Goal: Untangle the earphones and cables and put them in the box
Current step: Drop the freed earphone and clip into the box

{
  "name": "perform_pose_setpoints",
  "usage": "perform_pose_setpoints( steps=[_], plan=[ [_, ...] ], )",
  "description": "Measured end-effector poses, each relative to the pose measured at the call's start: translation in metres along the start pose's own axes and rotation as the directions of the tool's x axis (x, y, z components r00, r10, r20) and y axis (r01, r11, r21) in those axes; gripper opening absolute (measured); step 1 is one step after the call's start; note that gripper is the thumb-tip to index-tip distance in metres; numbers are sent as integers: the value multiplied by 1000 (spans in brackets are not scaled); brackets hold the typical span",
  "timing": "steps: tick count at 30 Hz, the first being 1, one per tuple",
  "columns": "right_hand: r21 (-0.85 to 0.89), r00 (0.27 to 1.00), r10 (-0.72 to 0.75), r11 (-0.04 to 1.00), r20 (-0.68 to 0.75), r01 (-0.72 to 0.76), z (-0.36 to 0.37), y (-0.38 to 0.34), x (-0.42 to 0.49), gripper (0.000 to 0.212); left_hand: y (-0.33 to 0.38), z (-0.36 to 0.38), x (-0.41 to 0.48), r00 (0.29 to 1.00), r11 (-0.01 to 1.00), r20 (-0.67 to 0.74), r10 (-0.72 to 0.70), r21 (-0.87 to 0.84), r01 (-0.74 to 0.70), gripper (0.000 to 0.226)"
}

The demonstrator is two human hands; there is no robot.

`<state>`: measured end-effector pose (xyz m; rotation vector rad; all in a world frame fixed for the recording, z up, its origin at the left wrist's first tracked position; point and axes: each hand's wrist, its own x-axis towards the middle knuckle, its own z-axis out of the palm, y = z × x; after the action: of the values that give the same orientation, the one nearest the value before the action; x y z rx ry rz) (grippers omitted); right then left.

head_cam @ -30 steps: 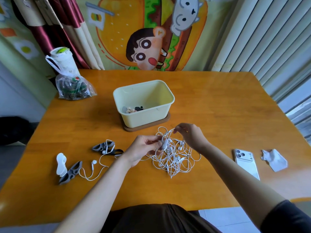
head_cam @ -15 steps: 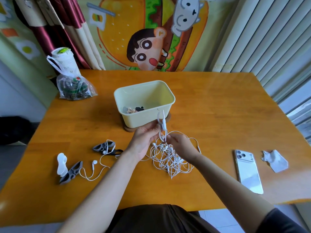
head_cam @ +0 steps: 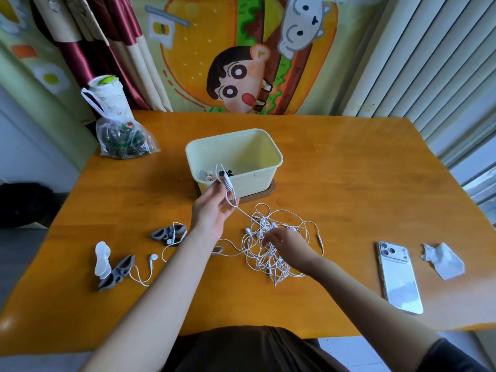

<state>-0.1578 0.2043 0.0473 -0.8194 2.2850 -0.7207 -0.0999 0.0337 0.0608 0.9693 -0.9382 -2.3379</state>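
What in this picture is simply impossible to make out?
All in the head view:
- The small items inside the box: too small, and partly behind its near wall.
- How many earphones form the tangle: the wires overlap too much.
- The right hand and its grip: the fingertips are buried in the wires.
- What the plastic bag holds: blurred by crinkled film.

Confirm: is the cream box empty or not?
Not empty: the cream box holds a few small dark and pale items in its near-left corner; too small to identify.
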Motion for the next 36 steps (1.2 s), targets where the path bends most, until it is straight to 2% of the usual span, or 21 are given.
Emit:
perform_pose_setpoints(
  steps=[4,5,7,10,13,16,20,23,27,30,31,33,36],
  plan=[
    [-85,996,83,993,-41,-86,-17,8,6,26,-3,-4,-1,999,999,-31,24,47,-22,30],
    [-147,993,101,983,-62,-109,-20,8,8,29,-5,-3,-2,999,998,-24,23,52,-22,31],
    [-214,988,96,969,-120,-120,-25,-2,11,47,-8,1,-2,1000,998,-10,20,61,-20,32],
    [-80,984,-57,996,-169,44,-24,-24,14,59,-11,11,-3,999,997,30,22,77,-24,29],
    [149,987,-81,984,-138,102,-15,-40,21,59,-11,19,-7,995,997,91,35,72,-42,28],
    [369,992,-60,924,-112,98,-3,-46,26,47,-9,24,-11,991,997,128,42,56,-50,26],
    [425,991,-5,903,-133,61,2,-48,26,21,-5,24,-11,989,987,103,108,105,-119,25],
    [291,986,-8,955,-167,57,-4,-46,23,21,-6,16,-4,967,916,63,249,308,-256,19],
    [125,980,-121,982,-159,142,-10,-46,15,22,-15,3,5,875,626,131,466,650,-430,19],
    [26,967,-197,979,-163,204,-14,-47,13,20,-22,-5,9,835,411,231,499,786,-462,18],
    [-6,964,-204,979,-171,206,-18,-46,13,20,-24,-7,8,835,372,268,480,800,-471,18],
    [-91,958,-207,977,-199,192,-29,-42,14,20,-24,-10,5,852,374,326,410,792,-483,17],
    [-222,956,-200,963,-214,151,-49,-33,16,20,-24,-13,-1,871,469,418,259,734,-491,23]
  ],
)
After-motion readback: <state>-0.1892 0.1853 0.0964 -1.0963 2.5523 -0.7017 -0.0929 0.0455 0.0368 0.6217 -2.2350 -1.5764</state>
